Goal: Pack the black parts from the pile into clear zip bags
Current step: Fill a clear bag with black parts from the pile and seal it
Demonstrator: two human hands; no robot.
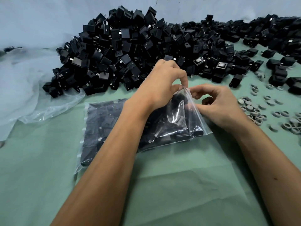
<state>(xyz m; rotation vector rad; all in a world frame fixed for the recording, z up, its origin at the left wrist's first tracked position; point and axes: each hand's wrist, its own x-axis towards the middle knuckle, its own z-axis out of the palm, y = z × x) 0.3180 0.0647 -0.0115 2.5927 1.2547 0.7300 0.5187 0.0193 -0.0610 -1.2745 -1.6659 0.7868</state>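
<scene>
— Two hands, both on the same bag?
— Yes. Left hand [164, 82] and right hand [216, 103] meet at the raised top corner of the clear zip bag [187, 118]. The left thumb and fingers are curled and pinch the strip at the mouth; the right fingertips pinch it just beside them.
— Is the mouth sealed?
— I cannot tell; the plastic is bunched up between the fingers.
— And what is in it?
— Black parts, filling most of the bag. It lies on the green table cover [162, 185], under the left forearm, with its right end lifted.
— Anything next to it?
— To its left a second bag [97, 128], flat and also full of black parts, touching or slightly under the first.
— Where is the pile?
— The pile of black parts [130, 51] sits beyond the hands, running across the far side of the table to the right edge.
— Anything else?
— Small grey rings [260, 111] scattered at the right, near the right hand, and a crumpled sheet of clear plastic [40, 103] at the left beside the pile.
</scene>
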